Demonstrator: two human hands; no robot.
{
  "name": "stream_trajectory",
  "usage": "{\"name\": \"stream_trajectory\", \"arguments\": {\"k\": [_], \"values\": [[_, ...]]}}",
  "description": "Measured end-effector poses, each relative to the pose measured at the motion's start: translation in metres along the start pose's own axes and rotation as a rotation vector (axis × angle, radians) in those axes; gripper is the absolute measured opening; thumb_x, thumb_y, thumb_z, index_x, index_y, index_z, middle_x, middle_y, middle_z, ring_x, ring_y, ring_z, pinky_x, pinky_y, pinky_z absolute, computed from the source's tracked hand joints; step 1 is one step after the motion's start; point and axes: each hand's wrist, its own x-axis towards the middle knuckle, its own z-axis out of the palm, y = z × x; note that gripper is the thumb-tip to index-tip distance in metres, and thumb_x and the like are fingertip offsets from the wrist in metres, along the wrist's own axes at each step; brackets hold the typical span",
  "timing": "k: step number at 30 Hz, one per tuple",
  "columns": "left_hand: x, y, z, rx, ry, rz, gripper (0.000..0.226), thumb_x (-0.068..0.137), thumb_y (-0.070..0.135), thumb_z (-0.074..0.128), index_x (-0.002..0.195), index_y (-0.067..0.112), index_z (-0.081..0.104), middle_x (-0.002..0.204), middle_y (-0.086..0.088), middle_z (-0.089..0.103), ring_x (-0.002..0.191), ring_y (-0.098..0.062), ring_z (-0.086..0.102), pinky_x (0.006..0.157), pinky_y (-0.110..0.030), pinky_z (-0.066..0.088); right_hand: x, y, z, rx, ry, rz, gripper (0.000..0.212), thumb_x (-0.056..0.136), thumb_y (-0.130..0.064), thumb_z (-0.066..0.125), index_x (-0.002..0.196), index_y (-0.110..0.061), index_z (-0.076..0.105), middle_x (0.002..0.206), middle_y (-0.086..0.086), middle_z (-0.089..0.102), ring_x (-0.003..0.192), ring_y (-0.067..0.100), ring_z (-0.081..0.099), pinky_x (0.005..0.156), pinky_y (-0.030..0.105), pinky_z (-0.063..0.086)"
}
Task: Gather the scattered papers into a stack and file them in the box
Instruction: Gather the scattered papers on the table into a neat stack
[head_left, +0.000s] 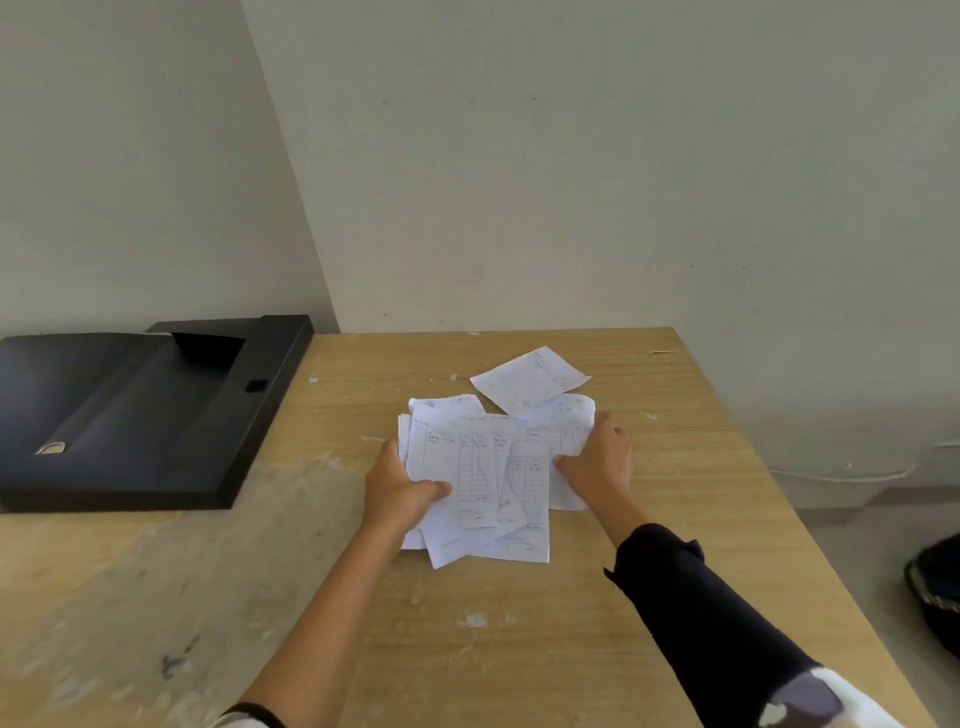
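papers (480, 483): light, floppy, slide-prone | my left hand (399, 488) and right hand (597, 462) pinch the pile's side edges | loose sheet (530, 379) toward surface's far edge

We see a loose, fanned pile of white papers (483, 478) with printed tables, lying overlapped and askew mid-table toward the far edge. One separate sheet (530, 380) lies flat just beyond it. The black box (140, 415) lies open at the table's far left corner.
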Motion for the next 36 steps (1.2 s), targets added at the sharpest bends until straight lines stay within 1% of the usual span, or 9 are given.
{"name": "stream_trajectory", "arguments": {"k": [5, 9, 13, 19, 22, 25, 28, 31, 36], "values": [[0.006, -0.003, -0.007, 0.042, 0.049, 0.024, 0.042, 0.068, -0.002, 0.069, 0.101, 0.013, 0.047, 0.099, -0.002, 0.056, 0.092, -0.023, 0.055, 0.065, -0.030, 0.044, 0.005, -0.008, -0.010, 0.134, -0.035, 0.110, 0.040, 0.077, 0.001, 0.061, 0.114, -0.004, 0.047, 0.101, 0.011, 0.057, 0.083, 0.024, 0.052, 0.064, 0.034, 0.045], [0.014, -0.005, -0.017, 0.057, 0.176, 0.041, 0.037, 0.070, -0.001, 0.066, 0.095, 0.016, 0.044, 0.087, 0.003, 0.050, 0.083, -0.020, 0.051, 0.053, -0.021, 0.036, 0.006, -0.011, -0.031, 0.117, 0.068, 0.115, 0.037, 0.077, -0.008, 0.052, 0.114, -0.008, 0.048, 0.100, 0.012, 0.062, 0.084, 0.029, 0.061, 0.060, 0.032, 0.046], [0.022, -0.001, -0.016, 0.083, 0.212, 0.104, 0.033, 0.070, -0.001, 0.062, 0.095, 0.014, 0.047, 0.086, 0.002, 0.054, 0.082, -0.021, 0.053, 0.056, -0.026, 0.041, 0.006, -0.018, -0.033, 0.373, 0.191, 0.125, 0.032, 0.079, -0.008, 0.050, 0.109, -0.014, 0.046, 0.096, 0.006, 0.058, 0.081, 0.026, 0.060, 0.058, 0.035, 0.050], [0.031, 0.000, -0.021, 0.085, 0.284, 0.173, 0.031, 0.067, 0.000, 0.062, 0.092, 0.014, 0.049, 0.080, 0.005, 0.055, 0.073, -0.017, 0.055, 0.050, -0.024, 0.042, 0.022, -0.042, -0.004, 0.714, 0.094, 0.185, 0.027, 0.079, -0.009, 0.064, 0.095, -0.023, 0.048, 0.090, -0.002, 0.056, 0.090, 0.024, 0.058, 0.059, 0.036, 0.051], [0.036, -0.006, -0.025, 0.099, 0.291, 0.195, 0.032, 0.067, 0.000, 0.062, 0.089, 0.017, 0.049, 0.077, 0.009, 0.053, 0.072, -0.012, 0.054, 0.048, -0.020, 0.040, 0.042, -0.053, 0.012, 0.639, 0.035, 0.240, 0.032, 0.077, -0.012, 0.071, 0.101, -0.016, 0.050, 0.104, 0.007, 0.061, 0.089, 0.025, 0.061, 0.072, 0.044, 0.057], [0.041, -0.008, -0.032, 0.096, 0.287, 0.199, 0.032, 0.067, -0.001, 0.063, 0.090, 0.016, 0.049, 0.080, 0.006, 0.054, 0.073, -0.009, 0.053, 0.048, -0.016, 0.039, 0.054, -0.060, 0.024, 0.368, 0.008, 0.233, 0.049, 0.072, -0.020, 0.077, 0.112, -0.006, 0.052, 0.106, 0.012, 0.064, 0.090, 0.026, 0.065, 0.072, 0.037, 0.057], [0.049, -0.007, -0.036, 0.098, 0.281, 0.206, 0.034, 0.068, -0.002, 0.064, 0.090, 0.018, 0.047, 0.079, 0.009, 0.051, 0.071, -0.005, 0.050, 0.050, -0.015, 0.037, 0.059, -0.064, 0.038, 0.125, 0.031, 0.137, 0.045, 0.074, -0.021, 0.075, 0.110, -0.006, 0.052, 0.105, 0.012, 0.065, 0.088, 0.024, 0.062, 0.067, 0.032, 0.051], [0.057, -0.001, -0.039, 0.048, 0.226, 0.232, 0.038, 0.069, -0.002, 0.066, 0.093, 0.022, 0.048, 0.081, 0.015, 0.051, 0.076, -0.002, 0.051, 0.054, -0.015, 0.038, 0.067, -0.068, 0.044, -0.014, 0.021, 0.138, 0.042, 0.078, -0.020, 0.069, 0.112, -0.004, 0.050, 0.116, 0.013, 0.056, 0.106, 0.029, 0.053, 0.092, 0.036, 0.046], [0.074, 0.008, -0.041, -0.156, 0.173, 0.151, 0.041, 0.068, -0.002, 0.066, 0.099, 0.021, 0.053, 0.089, 0.010, 0.059, 0.083, -0.005, 0.056, 0.058, -0.021, 0.043, 0.071, -0.072, 0.040, 0.257, -0.111, 0.047, 0.038, 0.079, -0.011, 0.068, 0.114, -0.008, 0.053, 0.109, 0.010, 0.063, 0.096, 0.026, 0.062, 0.079, 0.039, 0.055]]}}
